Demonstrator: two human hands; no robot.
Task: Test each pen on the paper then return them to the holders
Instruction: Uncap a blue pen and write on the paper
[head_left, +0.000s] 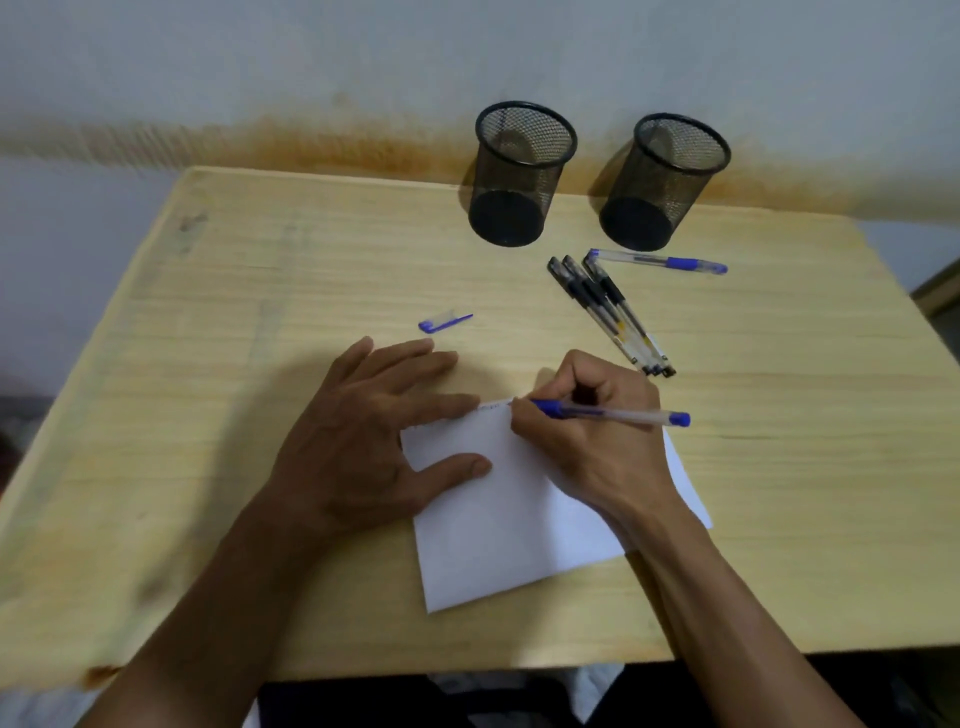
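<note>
With the right hand (587, 431) grasping an uncapped blue pen (608, 413) at the top edge of the paper (509, 519) (frame centre), which the flat, relaxed left hand (363, 447) pins, the tip could slip onto the table (260, 270).

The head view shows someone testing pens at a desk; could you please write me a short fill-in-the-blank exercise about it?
1. The right hand holds a ____ pen over the paper.
2. The left hand rests flat, its thumb pressing the ____.
3. Both mesh holders contain ____ pens.
4. The loose cap lies on the ____, apart from the black pens.

Missing words: blue; paper; no; desk
</note>
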